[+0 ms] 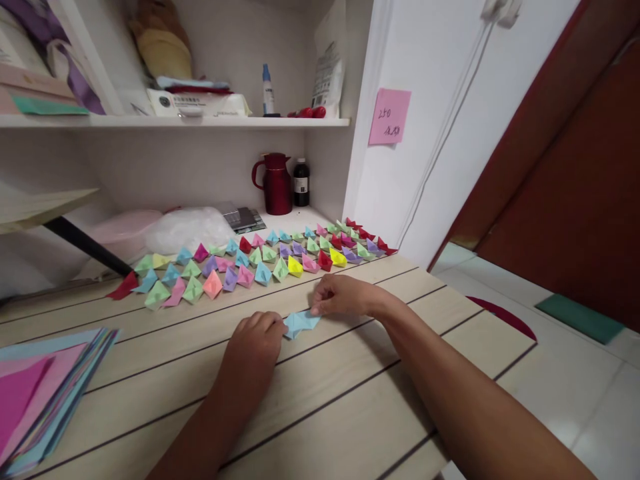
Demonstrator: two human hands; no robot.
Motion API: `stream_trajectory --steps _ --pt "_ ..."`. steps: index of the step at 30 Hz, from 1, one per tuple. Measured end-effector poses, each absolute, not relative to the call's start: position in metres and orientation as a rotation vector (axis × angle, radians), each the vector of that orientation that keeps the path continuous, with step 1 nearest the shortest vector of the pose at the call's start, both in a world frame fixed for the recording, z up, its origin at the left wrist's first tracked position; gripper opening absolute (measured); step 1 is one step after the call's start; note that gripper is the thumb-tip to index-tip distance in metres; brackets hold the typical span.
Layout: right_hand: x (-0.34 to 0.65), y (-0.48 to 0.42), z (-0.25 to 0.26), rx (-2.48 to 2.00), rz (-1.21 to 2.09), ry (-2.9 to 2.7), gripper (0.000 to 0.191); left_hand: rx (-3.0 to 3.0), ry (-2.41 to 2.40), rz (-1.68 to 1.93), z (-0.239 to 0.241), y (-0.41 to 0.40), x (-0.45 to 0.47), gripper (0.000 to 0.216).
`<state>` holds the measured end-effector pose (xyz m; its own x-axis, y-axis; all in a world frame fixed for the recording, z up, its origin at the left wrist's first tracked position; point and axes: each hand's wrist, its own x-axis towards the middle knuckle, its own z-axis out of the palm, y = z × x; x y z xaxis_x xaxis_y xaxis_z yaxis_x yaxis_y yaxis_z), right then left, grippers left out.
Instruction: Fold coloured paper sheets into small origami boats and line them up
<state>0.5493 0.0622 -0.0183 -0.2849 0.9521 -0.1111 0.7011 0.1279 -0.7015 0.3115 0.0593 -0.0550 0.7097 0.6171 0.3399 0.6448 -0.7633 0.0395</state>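
Note:
A light blue folded paper piece (301, 322) lies on the wooden desk (350, 400) between my hands. My left hand (255, 343) rests curled on the desk, its fingertips pressing the paper's left end. My right hand (339, 295) pinches the paper's right upper edge with closed fingers. Behind them several small folded paper boats (260, 263) in many colours stand in rows across the desk.
A stack of coloured paper sheets (45, 387) lies at the left front. At the back stand a dark red jug (274, 183) and a dark bottle (301, 182). A pink sticky note (389, 116) hangs on the white wall. The desk edge drops off at right.

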Motion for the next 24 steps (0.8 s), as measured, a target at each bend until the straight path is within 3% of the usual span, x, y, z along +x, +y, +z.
stream_trajectory --steps 9,17,24 --pt "0.54 0.063 -0.028 -1.401 1.319 -1.683 0.028 -2.861 -1.061 -0.51 -0.055 0.055 0.319 0.02" --pt "0.538 0.059 -0.023 -1.268 1.459 -1.659 0.027 -2.895 -1.065 -0.56 -0.054 0.054 0.317 0.017" --pt "0.539 0.055 -0.023 -1.184 1.626 -1.556 0.046 -2.886 -1.097 -0.56 -0.056 0.055 0.317 0.017"
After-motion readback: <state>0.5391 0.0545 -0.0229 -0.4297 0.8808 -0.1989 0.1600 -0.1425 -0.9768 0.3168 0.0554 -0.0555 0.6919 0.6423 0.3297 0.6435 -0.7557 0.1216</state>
